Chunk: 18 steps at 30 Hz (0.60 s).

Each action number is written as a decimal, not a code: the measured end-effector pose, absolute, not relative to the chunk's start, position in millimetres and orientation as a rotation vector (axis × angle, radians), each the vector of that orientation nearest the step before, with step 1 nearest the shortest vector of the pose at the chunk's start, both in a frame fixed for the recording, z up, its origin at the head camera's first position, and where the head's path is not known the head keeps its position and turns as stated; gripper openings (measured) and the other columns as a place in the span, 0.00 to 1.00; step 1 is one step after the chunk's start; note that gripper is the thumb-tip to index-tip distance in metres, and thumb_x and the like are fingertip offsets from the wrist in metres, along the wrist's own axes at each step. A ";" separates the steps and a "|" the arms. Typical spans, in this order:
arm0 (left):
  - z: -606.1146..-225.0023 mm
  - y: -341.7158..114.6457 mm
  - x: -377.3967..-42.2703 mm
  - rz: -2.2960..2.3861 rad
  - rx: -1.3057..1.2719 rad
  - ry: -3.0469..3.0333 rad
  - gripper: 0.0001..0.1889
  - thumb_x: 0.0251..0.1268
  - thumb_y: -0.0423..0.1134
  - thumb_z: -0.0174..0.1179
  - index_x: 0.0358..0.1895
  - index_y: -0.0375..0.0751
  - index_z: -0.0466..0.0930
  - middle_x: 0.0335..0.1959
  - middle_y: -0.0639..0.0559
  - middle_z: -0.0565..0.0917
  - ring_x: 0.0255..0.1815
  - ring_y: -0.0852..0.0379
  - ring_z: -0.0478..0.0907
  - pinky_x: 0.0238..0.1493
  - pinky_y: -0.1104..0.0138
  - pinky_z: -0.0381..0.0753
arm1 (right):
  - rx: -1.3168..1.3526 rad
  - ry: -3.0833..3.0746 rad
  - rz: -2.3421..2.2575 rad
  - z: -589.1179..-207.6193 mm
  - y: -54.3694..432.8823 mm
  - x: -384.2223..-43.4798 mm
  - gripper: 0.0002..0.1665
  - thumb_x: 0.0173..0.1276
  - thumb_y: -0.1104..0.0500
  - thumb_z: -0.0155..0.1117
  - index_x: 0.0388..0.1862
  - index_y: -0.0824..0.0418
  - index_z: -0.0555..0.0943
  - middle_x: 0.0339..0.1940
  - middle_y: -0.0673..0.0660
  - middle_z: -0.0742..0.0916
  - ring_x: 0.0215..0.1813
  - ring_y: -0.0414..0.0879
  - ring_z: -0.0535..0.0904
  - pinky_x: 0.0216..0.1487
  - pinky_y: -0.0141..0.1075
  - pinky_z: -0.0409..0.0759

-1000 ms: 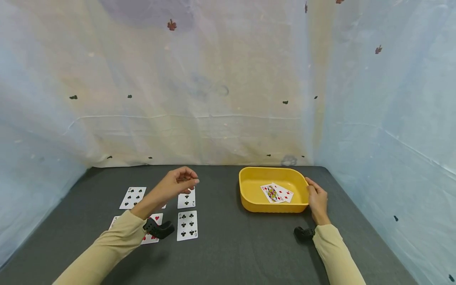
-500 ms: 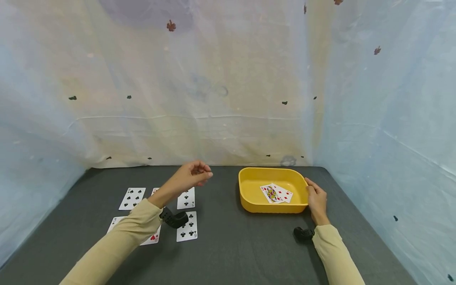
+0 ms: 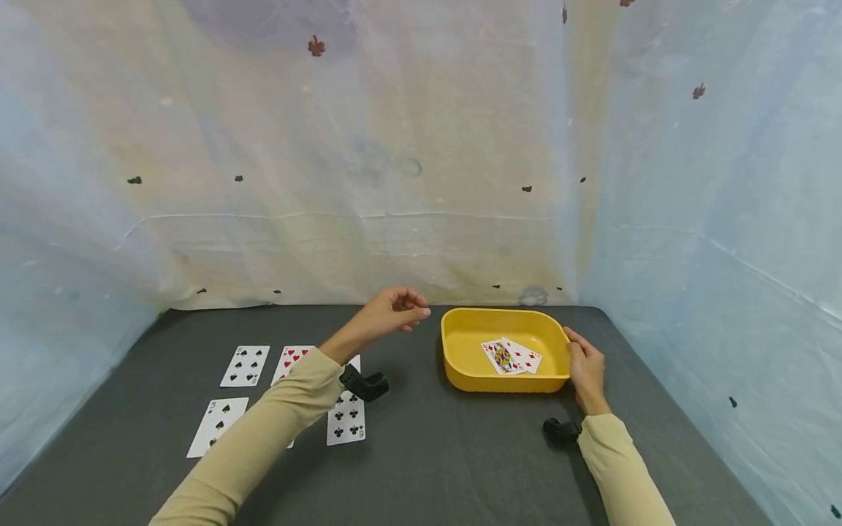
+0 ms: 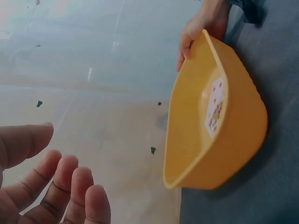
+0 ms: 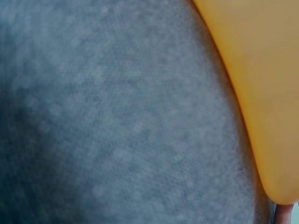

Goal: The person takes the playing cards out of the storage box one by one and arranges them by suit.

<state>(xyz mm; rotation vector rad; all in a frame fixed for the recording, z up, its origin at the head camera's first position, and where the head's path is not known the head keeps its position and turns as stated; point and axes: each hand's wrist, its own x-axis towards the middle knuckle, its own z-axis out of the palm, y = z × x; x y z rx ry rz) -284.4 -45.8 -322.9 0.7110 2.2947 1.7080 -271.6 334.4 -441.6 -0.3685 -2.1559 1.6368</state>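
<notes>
My left hand (image 3: 388, 315) is in the air left of the yellow tray (image 3: 506, 384), its fingers loosely bent. In the left wrist view the thumb stands apart from the fingers (image 4: 77, 191) and nothing shows between them. My right hand (image 3: 587, 374) grips the tray's right end, thumb over the rim. Inside the tray lie a diamonds face card (image 3: 498, 358) and another diamonds card (image 3: 530, 357), overlapping. The right wrist view shows just the tray's outer wall (image 5: 266, 84) and a bit of finger at the lower right corner.
Face-up cards lie in two rows at left on the dark cloth (image 3: 447, 467): two spades cards (image 3: 245, 365), a hearts card (image 3: 289, 358) and a six of clubs (image 3: 346, 422) among them. My left arm hides some. Hanging sheets (image 3: 395, 146) enclose the table's back and sides.
My left hand has moved right, from above the cards to close by the tray's left end. The right hand and the tray have stayed in place.
</notes>
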 end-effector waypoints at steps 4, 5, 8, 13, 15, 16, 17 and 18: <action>-324.0 -29.1 -289.9 1.698 0.734 2.281 0.14 0.68 0.40 0.62 0.50 0.35 0.76 0.43 0.45 0.79 0.43 0.51 0.79 0.47 0.59 0.79 | -0.379 -2.158 1.637 -443.2 334.8 -270.3 0.24 0.79 0.59 0.42 0.69 0.65 0.70 0.69 0.63 0.71 0.67 0.56 0.68 0.64 0.47 0.68; -324.5 -25.3 -291.1 1.695 0.731 2.281 0.14 0.68 0.40 0.62 0.50 0.36 0.76 0.42 0.45 0.79 0.43 0.51 0.79 0.47 0.60 0.79 | -0.376 -2.156 1.637 -443.5 334.6 -270.4 0.24 0.79 0.59 0.42 0.69 0.65 0.70 0.69 0.63 0.72 0.67 0.55 0.68 0.64 0.46 0.67; -326.2 -13.9 -295.3 1.687 0.727 2.278 0.14 0.67 0.41 0.63 0.50 0.36 0.77 0.41 0.46 0.79 0.43 0.50 0.78 0.45 0.61 0.80 | -0.364 -2.153 1.635 -444.1 333.9 -270.5 0.24 0.79 0.59 0.42 0.69 0.65 0.70 0.69 0.63 0.72 0.67 0.55 0.69 0.63 0.47 0.68; -329.8 4.4 -302.6 1.677 0.729 2.272 0.15 0.67 0.39 0.63 0.50 0.34 0.77 0.40 0.45 0.79 0.41 0.48 0.77 0.41 0.62 0.80 | -0.355 -2.142 1.633 -443.5 333.5 -272.3 0.24 0.78 0.60 0.43 0.68 0.65 0.71 0.68 0.63 0.73 0.66 0.54 0.70 0.63 0.47 0.68; -331.5 11.6 -304.8 1.671 0.731 2.273 0.14 0.67 0.38 0.62 0.50 0.34 0.77 0.39 0.45 0.78 0.40 0.50 0.77 0.40 0.63 0.79 | -0.359 -2.142 1.632 -443.1 334.2 -273.1 0.24 0.78 0.60 0.43 0.68 0.65 0.71 0.68 0.63 0.72 0.66 0.55 0.69 0.63 0.47 0.68; -332.5 15.3 -305.8 1.666 0.732 2.274 0.14 0.67 0.38 0.62 0.50 0.34 0.77 0.39 0.46 0.78 0.40 0.51 0.76 0.40 0.63 0.79 | -0.359 -2.140 1.636 -442.8 334.4 -273.2 0.24 0.78 0.60 0.43 0.68 0.65 0.71 0.68 0.63 0.72 0.66 0.55 0.69 0.64 0.47 0.68; -333.6 19.0 -306.8 1.656 0.732 2.282 0.13 0.67 0.38 0.62 0.50 0.35 0.77 0.39 0.46 0.78 0.39 0.52 0.76 0.40 0.63 0.79 | -0.360 -2.140 1.637 -442.4 334.7 -273.1 0.24 0.78 0.60 0.43 0.68 0.65 0.71 0.68 0.63 0.72 0.67 0.55 0.69 0.64 0.47 0.67; -334.8 22.6 -307.7 1.645 0.737 2.290 0.13 0.67 0.38 0.62 0.50 0.35 0.77 0.39 0.46 0.78 0.39 0.53 0.76 0.40 0.62 0.79 | -0.362 -2.138 1.639 -442.1 334.9 -273.0 0.24 0.78 0.60 0.43 0.68 0.65 0.71 0.68 0.63 0.72 0.67 0.55 0.69 0.64 0.47 0.67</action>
